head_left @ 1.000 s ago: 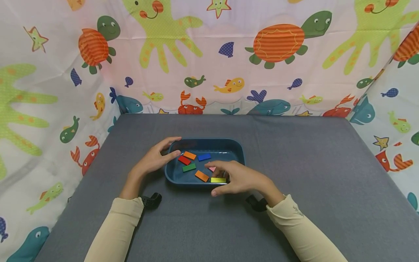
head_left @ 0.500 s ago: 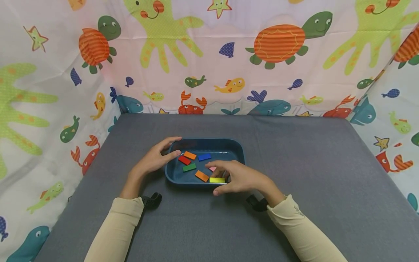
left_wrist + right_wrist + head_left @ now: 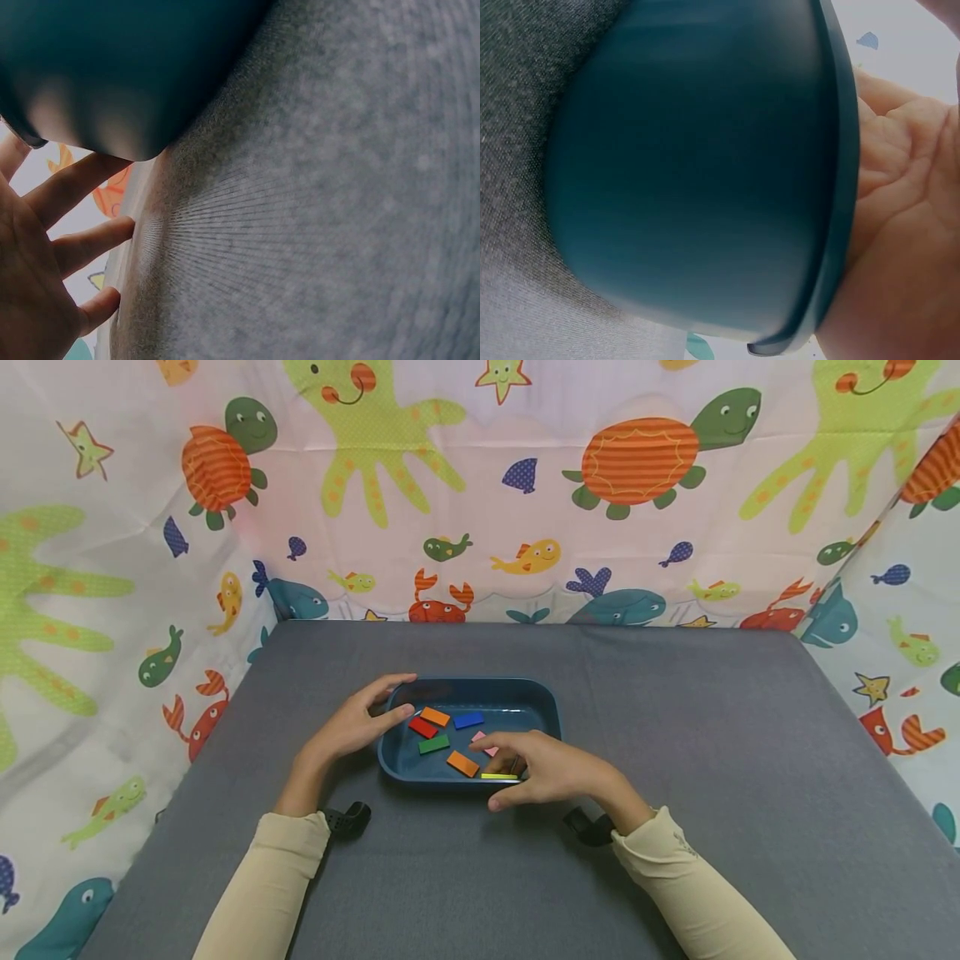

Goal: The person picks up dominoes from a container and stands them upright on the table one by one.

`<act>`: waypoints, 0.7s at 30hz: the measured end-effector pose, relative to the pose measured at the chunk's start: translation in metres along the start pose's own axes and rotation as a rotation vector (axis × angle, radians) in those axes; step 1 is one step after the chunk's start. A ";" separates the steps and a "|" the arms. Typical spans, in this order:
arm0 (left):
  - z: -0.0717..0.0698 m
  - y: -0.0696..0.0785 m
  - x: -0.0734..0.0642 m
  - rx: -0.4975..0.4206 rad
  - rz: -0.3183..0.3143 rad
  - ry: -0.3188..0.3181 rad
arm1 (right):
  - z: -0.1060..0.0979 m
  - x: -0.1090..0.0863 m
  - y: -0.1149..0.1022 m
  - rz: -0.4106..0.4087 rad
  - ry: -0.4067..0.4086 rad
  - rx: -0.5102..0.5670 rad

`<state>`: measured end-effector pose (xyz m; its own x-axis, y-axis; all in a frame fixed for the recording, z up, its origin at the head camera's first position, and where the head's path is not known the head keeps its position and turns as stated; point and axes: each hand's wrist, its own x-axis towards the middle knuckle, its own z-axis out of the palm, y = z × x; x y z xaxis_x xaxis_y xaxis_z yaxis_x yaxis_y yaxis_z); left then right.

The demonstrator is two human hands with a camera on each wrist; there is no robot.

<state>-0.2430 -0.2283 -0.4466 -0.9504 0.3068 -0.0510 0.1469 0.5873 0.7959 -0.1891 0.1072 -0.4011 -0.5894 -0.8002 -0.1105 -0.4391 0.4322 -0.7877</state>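
Observation:
A dark blue tray (image 3: 480, 690) lies on the grey cloth, with several small coloured blocks inside. My left hand (image 3: 352, 720) rests at its left end, thumb by the rim and the other fingers spread along the outside, as the left wrist view shows. Over the tray's front right part is my right hand (image 3: 551, 766). Its thumb stays outside the front wall, while fingers reach in at a yellow block (image 3: 498, 777) beside that wall; only a thin yellow strip shows. The index finger hovers over a pink block (image 3: 480, 737), partly covering it. The tray wall hides the fingertips in the right wrist view.
Other blocks lie flat in the tray: red (image 3: 423, 727), green (image 3: 433, 744), blue (image 3: 468, 720), an orange block (image 3: 462, 764) near the front and another orange block (image 3: 435, 717) farther back. Cloth walls (image 3: 480, 485) printed with sea animals stand behind and at both sides.
The yellow block has shifted slightly left, then tipped, so its broad face has narrowed to a thin strip. The right fingers have moved slightly; the left hand and tray stay still.

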 end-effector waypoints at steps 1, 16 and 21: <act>0.000 0.000 0.000 0.000 -0.003 0.000 | 0.000 0.000 -0.001 -0.003 -0.002 0.005; 0.000 0.003 -0.003 0.012 -0.023 0.001 | -0.002 -0.002 -0.002 0.001 0.009 0.081; 0.000 0.003 -0.002 0.010 -0.016 0.001 | -0.004 -0.003 -0.003 -0.016 0.015 0.090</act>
<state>-0.2404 -0.2275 -0.4440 -0.9530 0.2964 -0.0632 0.1342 0.5998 0.7888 -0.1888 0.1101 -0.3959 -0.5931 -0.8003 -0.0886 -0.3863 0.3794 -0.8407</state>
